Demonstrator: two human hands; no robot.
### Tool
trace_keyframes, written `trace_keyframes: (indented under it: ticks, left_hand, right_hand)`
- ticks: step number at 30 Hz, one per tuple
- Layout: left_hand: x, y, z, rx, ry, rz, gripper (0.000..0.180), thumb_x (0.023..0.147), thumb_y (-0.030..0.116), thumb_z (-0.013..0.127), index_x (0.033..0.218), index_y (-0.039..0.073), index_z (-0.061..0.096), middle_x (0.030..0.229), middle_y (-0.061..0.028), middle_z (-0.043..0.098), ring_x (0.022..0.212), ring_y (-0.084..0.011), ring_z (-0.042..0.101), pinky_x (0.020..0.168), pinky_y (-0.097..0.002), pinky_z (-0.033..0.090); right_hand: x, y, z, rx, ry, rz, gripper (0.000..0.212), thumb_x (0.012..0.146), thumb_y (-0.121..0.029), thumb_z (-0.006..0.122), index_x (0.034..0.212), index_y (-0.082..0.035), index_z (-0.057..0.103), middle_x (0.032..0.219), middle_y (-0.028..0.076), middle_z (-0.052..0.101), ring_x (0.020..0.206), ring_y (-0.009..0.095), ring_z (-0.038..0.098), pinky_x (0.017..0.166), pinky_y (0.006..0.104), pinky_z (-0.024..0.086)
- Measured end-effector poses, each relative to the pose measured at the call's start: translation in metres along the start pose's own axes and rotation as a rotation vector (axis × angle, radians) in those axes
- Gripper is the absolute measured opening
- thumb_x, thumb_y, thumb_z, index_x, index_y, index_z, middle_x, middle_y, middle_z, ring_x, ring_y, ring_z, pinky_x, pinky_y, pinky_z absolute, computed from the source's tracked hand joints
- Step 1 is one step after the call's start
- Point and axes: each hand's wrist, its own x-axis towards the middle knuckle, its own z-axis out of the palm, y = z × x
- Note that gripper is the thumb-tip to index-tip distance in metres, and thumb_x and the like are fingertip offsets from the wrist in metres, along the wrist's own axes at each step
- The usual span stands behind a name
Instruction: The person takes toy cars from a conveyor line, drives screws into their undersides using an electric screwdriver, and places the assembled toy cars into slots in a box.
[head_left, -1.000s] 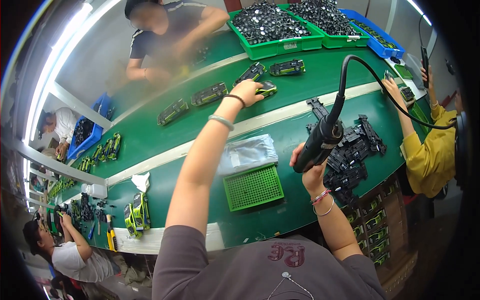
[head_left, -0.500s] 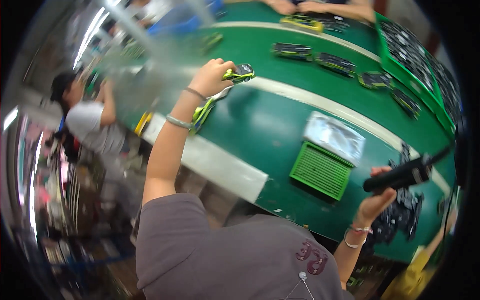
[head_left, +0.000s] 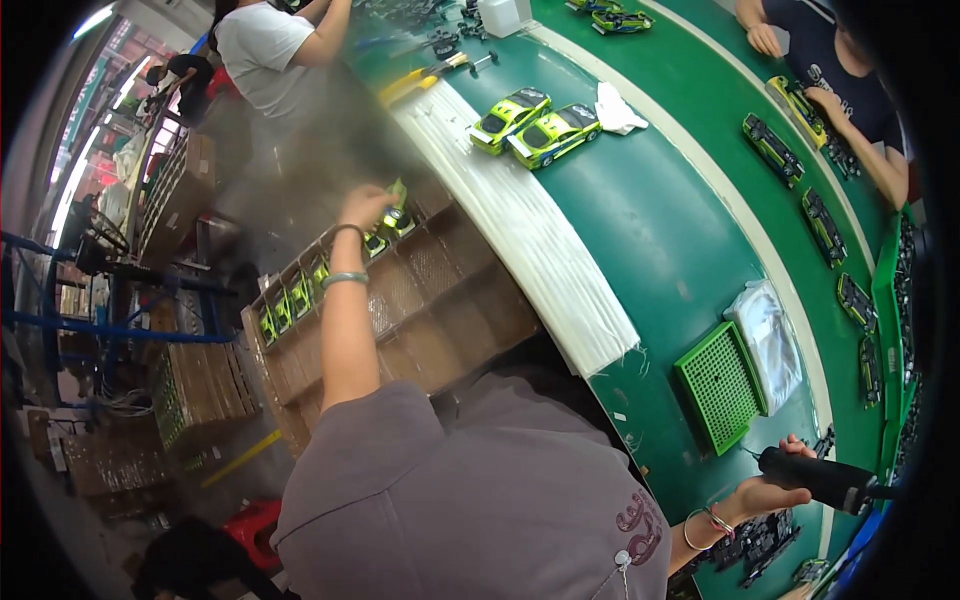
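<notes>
Over a divided cardboard box [head_left: 455,325] on my left, my left hand [head_left: 366,207] is closed on a yellow-green toy car [head_left: 398,218]. Part of that car is hidden by my fingers. Several like cars stand in a row of the box's compartments, among them a yellow-green car [head_left: 301,292] beside my forearm. In my right hand [head_left: 768,492], at the right of the green table, lies a black electric screwdriver [head_left: 822,481] with a thin bit and a cord at its back. My fingers are round its body.
Two finished-looking toy cars [head_left: 555,135] stand side by side on the table next to a white cloth [head_left: 618,110]. A green perforated tray [head_left: 716,385] and a clear plastic bag [head_left: 765,345] lie near my right hand. Black parts [head_left: 755,548] are below it. Co-workers sit across and at upper left.
My left hand has carried the toy car from above the table down left to the box. My view has turned left. The screwdriver stays in my right hand.
</notes>
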Motion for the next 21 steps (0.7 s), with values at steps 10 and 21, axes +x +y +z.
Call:
trace_keyframes:
  ticks: [10, 21]
  left_hand:
    - [0.112, -0.010, 0.078, 0.220, 0.261, -0.137, 0.049, 0.075, 0.043, 0.061, 0.101, 0.002, 0.065, 0.108, -0.0228, 0.059, 0.103, -0.0387, 0.056, 0.087, -0.0418, 0.046]
    - [-0.041, 0.264, 0.075, -0.437, 0.633, 1.092, 0.015, 0.083, 0.004, 0.059, 0.096, -0.004, 0.057, 0.092, -0.0126, 0.059, 0.082, -0.0193, 0.057, 0.073, -0.0301, 0.049]
  right_hand:
    - [0.002, 0.008, -0.009, 0.066, -0.029, -0.077, 0.090, 0.067, -0.086, 0.033, 0.090, -0.001, 0.050, 0.077, 0.008, 0.049, 0.083, 0.024, 0.050, 0.085, 0.0395, 0.040]
    - [-0.005, -0.008, 0.015, 0.160, 0.021, -0.018, 0.085, 0.065, -0.079, 0.052, 0.088, 0.002, 0.051, 0.072, 0.007, 0.054, 0.065, 0.017, 0.056, 0.061, 0.0282, 0.045]
